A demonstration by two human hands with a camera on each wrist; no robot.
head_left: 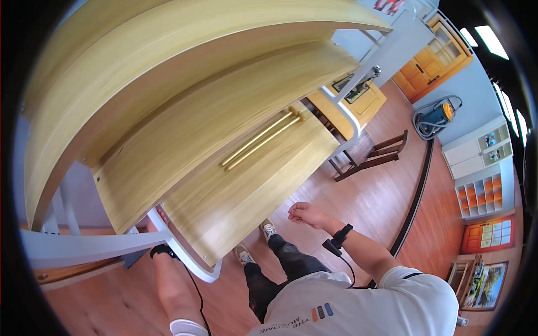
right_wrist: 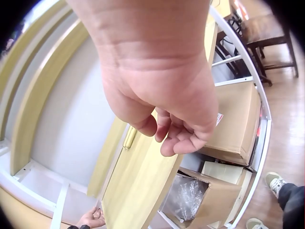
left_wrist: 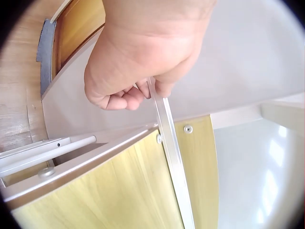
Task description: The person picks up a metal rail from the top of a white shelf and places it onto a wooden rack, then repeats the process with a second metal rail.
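Observation:
In the left wrist view my left hand [left_wrist: 143, 55] pinches a narrow silver metal strip [left_wrist: 172, 150] between thumb and fingers, at the end of a wooden shelf unit. The strip runs down between two light wood panels [left_wrist: 107, 183]. From the head view, the white end frame [head_left: 188, 255] covers most of that hand. My right hand [head_left: 307, 214] hovers in front of the lower shelf board [head_left: 246, 196], fingers loosely curled with nothing in them. Two gold rods [head_left: 260, 141] lie side by side on that board, behind the right hand.
An upper wood shelf [head_left: 224, 106] overhangs the lower board. Below it are cardboard boxes [right_wrist: 233, 126], one opened with clear plastic wrap [right_wrist: 186, 195] inside. A dark wooden chair [head_left: 372, 159] stands past the unit's far end, beside a wooden table [head_left: 367, 106].

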